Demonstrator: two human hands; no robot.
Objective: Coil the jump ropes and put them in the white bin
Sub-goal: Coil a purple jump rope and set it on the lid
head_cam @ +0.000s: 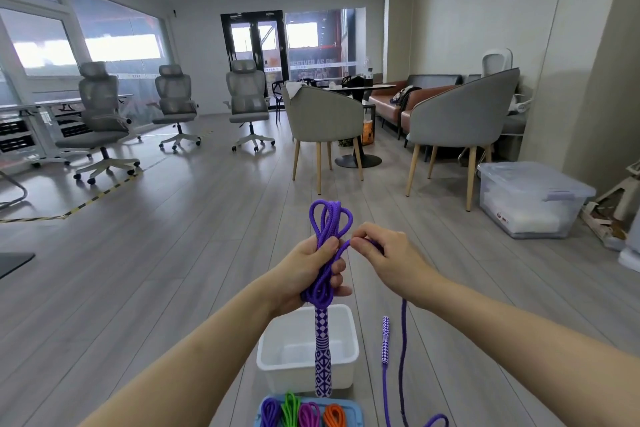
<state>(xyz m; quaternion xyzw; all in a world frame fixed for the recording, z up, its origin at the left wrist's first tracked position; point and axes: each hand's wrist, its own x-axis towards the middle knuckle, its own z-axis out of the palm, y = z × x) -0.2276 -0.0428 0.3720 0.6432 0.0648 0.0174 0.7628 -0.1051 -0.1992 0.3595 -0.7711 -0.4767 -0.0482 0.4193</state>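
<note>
Above the white bin (277, 347), one purple jump rope (327, 218) held in the air, partly coiled; several loops stick up above the left hand (308, 270). Left fingers (337, 269) curled tight round the bundle. One patterned handle (322, 354) hangs down in front of the bin. Right hand (388, 253): fingers closed in a pinch on the loose strand, just beside the coil. Strand trails to the floor; second handle (385, 340) dangles right of the bin. Bin: one, on the floor, no rope inside. Blue tray (353, 409) at bottom edge: four coiled ropes – purple, green, magenta, orange. One lidded clear tub (530, 198) far right.
</note>
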